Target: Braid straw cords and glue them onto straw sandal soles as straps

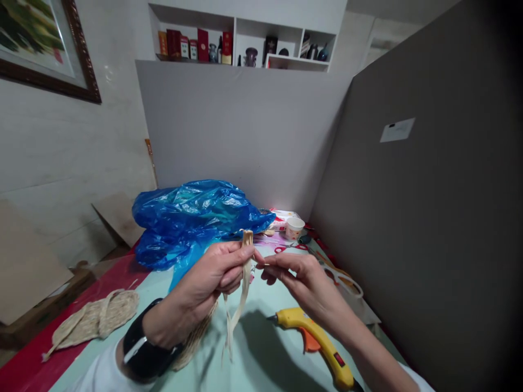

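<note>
My left hand (224, 272) is closed around a bundle of pale dried plant fibre strips (245, 277), pinched near its top end. The loose ends of the bundle hang down and split into thin tails above the table. Just right of it, my right hand (296, 272) pinches a thin pale strand (265, 265) between thumb and forefinger, near the left fingertips. Below my right forearm lies a yellow glue gun (314, 329) with an orange trigger. A second woven straw piece (196, 340) is partly hidden behind my left wrist.
A woven straw sole-shaped piece (98, 321) lies at the left. Behind my hands is a crumpled blue plastic bag (196, 218). A paper cup (294, 228), red-handled scissors (291, 248) and a tape roll (351, 286) lie toward the back right, beside a grey partition (429, 218).
</note>
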`<state>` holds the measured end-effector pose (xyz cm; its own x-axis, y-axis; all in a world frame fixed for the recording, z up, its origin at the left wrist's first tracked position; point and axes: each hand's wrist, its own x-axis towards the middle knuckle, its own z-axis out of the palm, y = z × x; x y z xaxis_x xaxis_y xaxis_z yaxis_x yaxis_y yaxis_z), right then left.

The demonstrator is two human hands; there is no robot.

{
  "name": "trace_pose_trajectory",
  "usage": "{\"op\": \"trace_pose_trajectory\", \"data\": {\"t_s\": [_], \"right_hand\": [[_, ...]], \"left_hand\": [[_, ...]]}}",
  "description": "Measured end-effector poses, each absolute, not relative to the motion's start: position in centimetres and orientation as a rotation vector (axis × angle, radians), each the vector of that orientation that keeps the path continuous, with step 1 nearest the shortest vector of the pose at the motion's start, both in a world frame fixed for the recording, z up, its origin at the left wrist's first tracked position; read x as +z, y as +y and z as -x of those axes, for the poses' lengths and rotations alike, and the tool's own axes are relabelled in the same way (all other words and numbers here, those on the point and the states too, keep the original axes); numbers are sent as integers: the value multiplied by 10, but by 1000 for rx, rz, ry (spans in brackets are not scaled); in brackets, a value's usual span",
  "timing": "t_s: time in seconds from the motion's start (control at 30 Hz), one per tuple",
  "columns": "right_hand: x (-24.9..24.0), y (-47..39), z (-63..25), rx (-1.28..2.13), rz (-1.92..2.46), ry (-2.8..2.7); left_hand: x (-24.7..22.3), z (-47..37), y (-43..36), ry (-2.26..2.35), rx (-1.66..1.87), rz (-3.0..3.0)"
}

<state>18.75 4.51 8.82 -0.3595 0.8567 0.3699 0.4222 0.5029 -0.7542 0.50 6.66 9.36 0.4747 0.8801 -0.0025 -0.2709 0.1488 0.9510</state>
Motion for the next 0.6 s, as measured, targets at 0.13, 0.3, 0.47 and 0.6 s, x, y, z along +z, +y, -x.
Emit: {"op": "trace_pose_trajectory", "data": {"t_s": [0.13, 0.3, 0.47, 0.6], "right_hand": [[89, 49, -201, 678, 1112, -2109], [96, 53, -210, 664, 1121, -1938], [103, 49, -203, 1002, 870, -1894], [100, 45, -195, 1092, 754, -1802]], "left_hand": [[92, -5, 67, 664, 881, -1135], [92, -7, 62, 833, 789, -1473], [95, -13, 54, 861, 652, -1639], [101, -15, 51, 843, 592, -1644]]}}
